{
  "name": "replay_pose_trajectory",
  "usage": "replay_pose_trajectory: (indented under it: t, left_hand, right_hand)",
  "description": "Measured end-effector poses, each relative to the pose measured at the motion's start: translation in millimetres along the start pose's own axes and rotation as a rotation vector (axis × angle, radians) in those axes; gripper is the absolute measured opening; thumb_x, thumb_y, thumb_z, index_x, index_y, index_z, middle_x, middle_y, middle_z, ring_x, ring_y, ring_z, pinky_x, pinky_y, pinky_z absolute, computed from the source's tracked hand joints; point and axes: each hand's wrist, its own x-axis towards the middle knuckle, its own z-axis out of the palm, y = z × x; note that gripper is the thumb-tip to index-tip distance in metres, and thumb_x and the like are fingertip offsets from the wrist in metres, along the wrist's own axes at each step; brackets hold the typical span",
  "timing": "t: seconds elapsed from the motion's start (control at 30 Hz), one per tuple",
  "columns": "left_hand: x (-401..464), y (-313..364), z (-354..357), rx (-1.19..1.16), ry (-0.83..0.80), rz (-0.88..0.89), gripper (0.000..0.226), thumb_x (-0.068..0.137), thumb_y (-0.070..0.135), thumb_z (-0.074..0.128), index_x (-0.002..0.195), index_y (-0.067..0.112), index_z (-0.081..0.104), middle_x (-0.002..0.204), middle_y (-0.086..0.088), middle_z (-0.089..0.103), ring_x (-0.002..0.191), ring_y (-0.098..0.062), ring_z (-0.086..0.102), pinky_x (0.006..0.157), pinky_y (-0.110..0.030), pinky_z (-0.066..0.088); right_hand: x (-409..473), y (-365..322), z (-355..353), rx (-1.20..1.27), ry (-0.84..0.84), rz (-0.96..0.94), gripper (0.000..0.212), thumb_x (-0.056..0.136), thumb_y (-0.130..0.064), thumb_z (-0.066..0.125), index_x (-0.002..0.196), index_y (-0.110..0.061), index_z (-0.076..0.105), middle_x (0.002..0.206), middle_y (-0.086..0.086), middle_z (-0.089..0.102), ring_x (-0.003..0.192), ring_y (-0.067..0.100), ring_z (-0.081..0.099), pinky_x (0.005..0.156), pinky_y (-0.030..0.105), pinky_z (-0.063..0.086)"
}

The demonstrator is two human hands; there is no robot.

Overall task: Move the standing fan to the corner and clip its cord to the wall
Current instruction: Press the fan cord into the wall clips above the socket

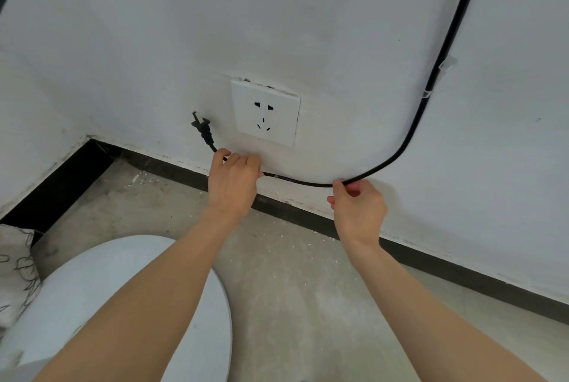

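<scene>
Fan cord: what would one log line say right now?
left hand: grips cord near plug | right hand: pinches cord | plug: unplugged | clip: holds cord

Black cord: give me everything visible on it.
The cord is thin, round and black, seemingly rubber-sheathed. It runs down the white wall from the top right, passes through two clear clips, then sags in a curve just above the skirting. The right hand pinches it at the low point; the left hand closes on it near the end. Its two-pin plug sticks up unplugged, left of the white socket.
</scene>
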Motion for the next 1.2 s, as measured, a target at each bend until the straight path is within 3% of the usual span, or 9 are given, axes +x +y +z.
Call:
replay_pose_trajectory:
  t: [0.1,0.17,0.27,0.43,0.67,0.83,0.97,1.07,1.2]
  left_hand:
    - [-3,3,-4,0.031,0.014,0.005,0.023,0.066,0.011,0.079,0.057,0.008,0.058,0.042,-0.004,0.057,0.044,-0.024,0.054,0.076,-0.033,0.051]
    - [0,4,-4,0.016,-0.021,-0.031,0.017,0.066,0.006,0.078,0.063,0.005,0.061,0.048,-0.008,0.062,0.053,-0.028,0.059,0.086,-0.04,0.048]
    - [2,3,-5,-0.068,-0.086,-0.096,0.009,0.079,0.001,0.061,0.087,0.003,0.065,0.078,-0.015,0.071,0.086,-0.034,0.062,0.108,-0.043,0.026]
    - [-5,-12,-27,-0.11,-0.065,-0.196,0.025,0.087,0.008,0.05,0.109,0.01,0.061,0.11,-0.009,0.068,0.11,-0.027,0.056,0.109,-0.04,0.017]
    - [-18,-21,-55,-0.104,-0.121,-0.273,0.033,0.088,0.014,0.05,0.12,0.012,0.054,0.123,-0.01,0.059,0.116,-0.029,0.05,0.107,-0.043,0.024]
    - [-28,-23,-63,-0.132,-0.13,-0.317,0.033,0.086,0.013,0.051,0.119,0.009,0.054,0.122,-0.014,0.058,0.114,-0.032,0.05,0.102,-0.044,0.028]
    - [-29,-30,-71,-0.14,-0.137,-0.346,0.033,0.086,0.012,0.05,0.118,0.01,0.054,0.122,-0.014,0.056,0.113,-0.033,0.05,0.1,-0.044,0.03]
    - [-26,-33,-83,-0.152,-0.135,-0.351,0.034,0.086,0.013,0.049,0.12,0.01,0.053,0.124,-0.014,0.055,0.115,-0.033,0.049,0.1,-0.045,0.032]
    - [-10,-38,-111,-0.155,-0.042,-0.312,0.03,0.087,0.012,0.049,0.116,0.008,0.055,0.121,-0.015,0.056,0.11,-0.033,0.05,0.093,-0.044,0.036]
  right_hand:
    - [-1,1,0,0.015,-0.005,-0.001,0.027,0.086,-0.018,0.057,0.06,-0.02,0.049,0.058,-0.004,0.058,0.07,0.026,0.068,0.075,0.044,0.056]
    - [1,1,2,0.018,-0.008,0.015,0.025,0.086,-0.018,0.056,0.062,-0.019,0.049,0.062,-0.001,0.06,0.071,0.027,0.067,0.076,0.046,0.056]
    - [4,-1,2,-0.001,-0.047,0.078,0.019,0.085,-0.022,0.055,0.068,-0.016,0.05,0.073,0.005,0.062,0.08,0.032,0.065,0.08,0.053,0.054]
    - [3,-8,-8,-0.082,-0.135,0.11,0.017,0.084,-0.032,0.053,0.074,-0.018,0.053,0.085,0.006,0.064,0.087,0.031,0.063,0.084,0.05,0.052]
    - [-4,-11,-8,-0.062,-0.102,0.037,0.017,0.087,-0.029,0.05,0.088,-0.013,0.055,0.096,0.008,0.067,0.089,0.031,0.062,0.084,0.045,0.05]
    - [-2,-7,-10,-0.181,-0.043,0.048,0.021,0.088,-0.023,0.044,0.087,-0.007,0.058,0.09,0.012,0.068,0.078,0.031,0.058,0.07,0.035,0.046]
    - [-1,-5,-11,-0.184,-0.082,0.093,0.021,0.088,-0.028,0.045,0.088,-0.011,0.057,0.094,0.013,0.069,0.087,0.034,0.061,0.079,0.04,0.05]
    - [-4,-5,-15,-0.277,-0.221,0.147,0.034,0.086,-0.038,0.049,0.094,-0.007,0.059,0.098,0.013,0.067,0.089,0.032,0.06,0.076,0.035,0.047]
    - [-9,-28,-18,-0.584,-0.723,0.284,0.032,0.086,-0.032,0.051,0.091,-0.001,0.057,0.083,0.011,0.065,0.056,0.018,0.053,0.048,0.021,0.038]
